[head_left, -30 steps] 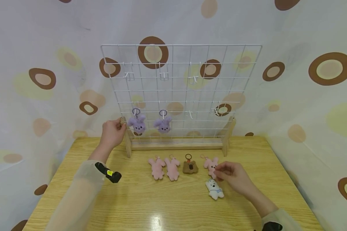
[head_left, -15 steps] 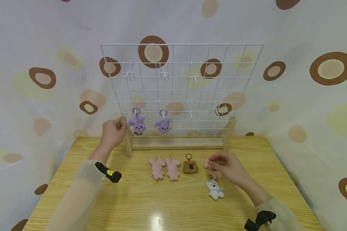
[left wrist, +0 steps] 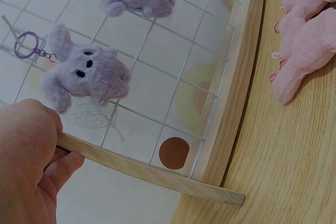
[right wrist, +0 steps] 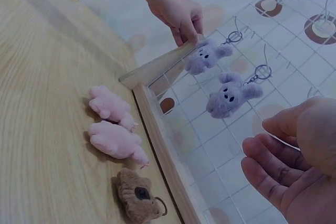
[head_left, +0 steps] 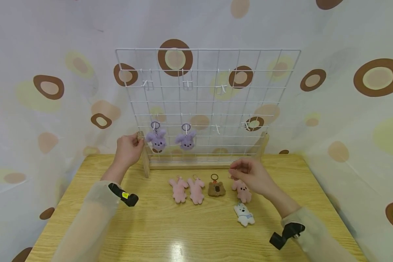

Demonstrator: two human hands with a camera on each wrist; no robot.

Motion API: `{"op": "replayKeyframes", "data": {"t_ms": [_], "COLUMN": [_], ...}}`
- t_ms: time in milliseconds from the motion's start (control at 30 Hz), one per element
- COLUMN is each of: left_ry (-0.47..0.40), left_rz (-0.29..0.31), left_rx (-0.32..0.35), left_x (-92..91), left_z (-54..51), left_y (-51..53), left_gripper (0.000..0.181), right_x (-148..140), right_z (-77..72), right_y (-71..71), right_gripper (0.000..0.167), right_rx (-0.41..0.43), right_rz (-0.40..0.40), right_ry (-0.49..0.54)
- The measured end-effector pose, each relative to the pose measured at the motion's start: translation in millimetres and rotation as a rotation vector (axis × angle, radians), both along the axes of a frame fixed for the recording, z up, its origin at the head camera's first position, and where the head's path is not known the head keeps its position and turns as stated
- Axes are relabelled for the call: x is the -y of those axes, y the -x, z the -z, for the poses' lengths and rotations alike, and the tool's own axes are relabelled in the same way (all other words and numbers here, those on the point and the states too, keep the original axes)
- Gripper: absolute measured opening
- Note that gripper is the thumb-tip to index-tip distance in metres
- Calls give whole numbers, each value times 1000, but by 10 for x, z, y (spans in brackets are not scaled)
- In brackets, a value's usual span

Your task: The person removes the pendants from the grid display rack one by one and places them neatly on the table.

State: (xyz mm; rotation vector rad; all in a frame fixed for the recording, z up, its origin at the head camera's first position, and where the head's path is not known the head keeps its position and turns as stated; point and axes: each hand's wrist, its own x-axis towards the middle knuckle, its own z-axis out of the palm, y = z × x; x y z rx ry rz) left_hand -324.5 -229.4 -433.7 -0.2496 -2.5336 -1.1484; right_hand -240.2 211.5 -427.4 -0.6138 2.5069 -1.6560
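Note:
My left hand [head_left: 127, 150] grips the top of the left wooden upright [left wrist: 152, 174] of a white wire grid rack [head_left: 198, 102]. Two purple plush bunny keychains [head_left: 156, 140] hang from hooks on the grid's lower left. My right hand [head_left: 253, 177] hovers over the ring end of a pink plush keychain [head_left: 242, 191], whose ring is mostly hidden. In the right wrist view, thumb and fingers [right wrist: 262, 179] are apart, with nothing seen between them. Just below the pink plush lies a white plush dog keychain [head_left: 244, 215].
Two more pink plush keychains [head_left: 178, 190] and a brown plush bear keychain [head_left: 217, 189] lie on the wooden table [head_left: 157, 233] in front of the rack. Bare white hooks [head_left: 217, 129] stick out of the grid. A patterned curtain [head_left: 68, 43] hangs behind.
My right hand has moved up and left over the pink plush, from its body to its ring end. The left hand stays on the upright.

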Motion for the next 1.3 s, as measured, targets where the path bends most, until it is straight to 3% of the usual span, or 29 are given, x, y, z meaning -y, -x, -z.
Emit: {"op": "replayKeyframes", "data": {"t_ms": [400,833,1300], "left_ry": [10,9,13], "left_rz": [-6,6,0], "left_rx": [-26,-17,-7], "left_x": [-14,-16,8], "left_z": [-13,-4,16], "left_y": [1,24,28], "left_gripper": [23,21,21], "right_x": [192,417,663], "right_z": [-190,-283,-368], "right_y": [172,297,421], "right_gripper": [14,16,16], "right_rx": [-4,36,-13], "right_rz": [34,-22,-43], "right_ry": [-39,18,-17]}}
